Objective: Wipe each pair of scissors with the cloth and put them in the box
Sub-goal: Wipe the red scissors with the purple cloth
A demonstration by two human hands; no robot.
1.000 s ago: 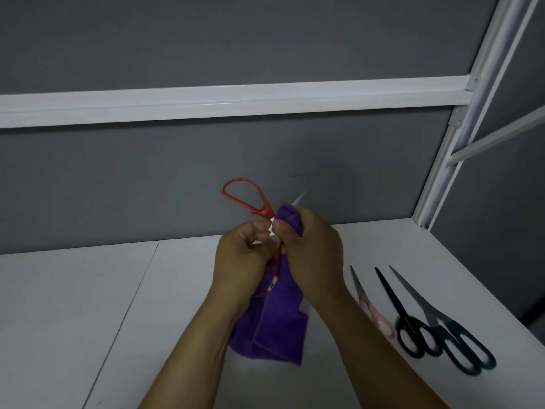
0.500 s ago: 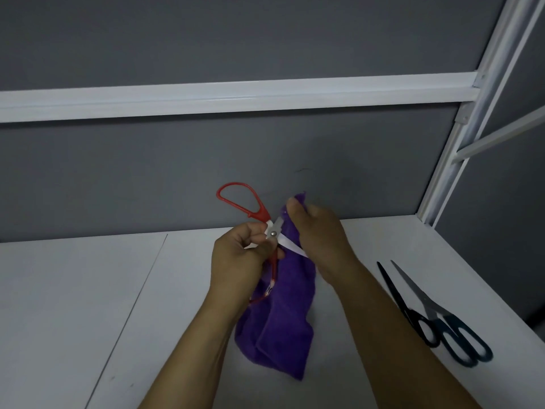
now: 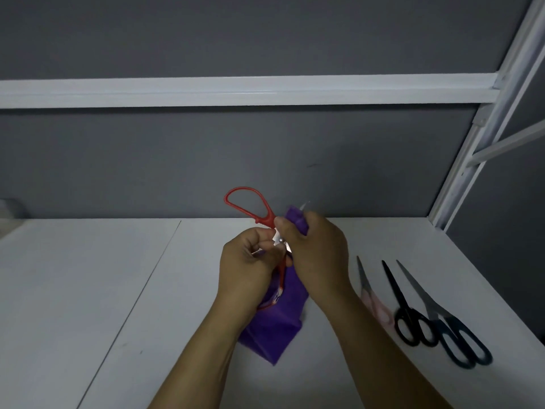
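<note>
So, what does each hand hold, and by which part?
The left hand pinches the red scissors near the pivot; the right hand grips the purple cloth wrapped round a blade.

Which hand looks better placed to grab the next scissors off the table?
Probably the right hand: the pink scissors lie beside its forearm, while the left hand grips the red scissors.
</note>
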